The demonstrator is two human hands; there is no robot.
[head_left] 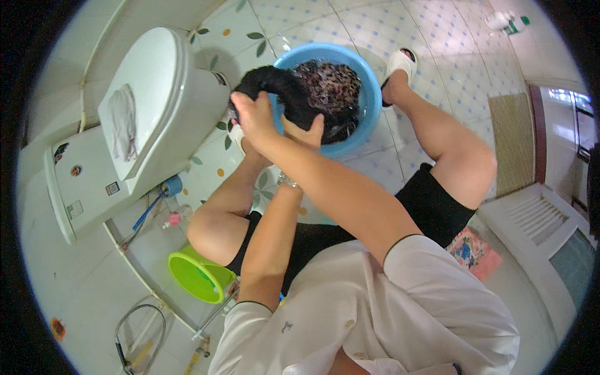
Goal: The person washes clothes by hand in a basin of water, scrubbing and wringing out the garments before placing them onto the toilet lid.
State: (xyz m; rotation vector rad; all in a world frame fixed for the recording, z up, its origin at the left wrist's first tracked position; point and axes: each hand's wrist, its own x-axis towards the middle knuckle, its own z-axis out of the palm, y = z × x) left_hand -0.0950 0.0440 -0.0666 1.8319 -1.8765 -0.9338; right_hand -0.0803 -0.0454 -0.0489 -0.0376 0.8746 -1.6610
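Note:
My forearms cross over a round blue basin point(374, 81) on the tiled floor. A wet black cloth point(269, 78) arches over the basin's left rim, and part of it hangs down into the water. At the left end of the cloth, my right hand point(253, 119) is closed around it. My left hand point(305, 132), reaching up beneath the right forearm, grips the cloth over the basin, thumb on the right side; some of its fingers are hidden. Patterned brown-and-black fabric point(328, 87) lies soaking in the basin. A clear bracelet point(286, 180) circles my left wrist.
To the left stands a white toilet point(194, 94), a grey cloth point(122, 122) on its lid. A lime-green bucket point(200, 278) and a blue brush point(150, 209) are near my left leg. White bottles point(500, 22) stand far right; a louvred white door panel point(537, 215) is at right.

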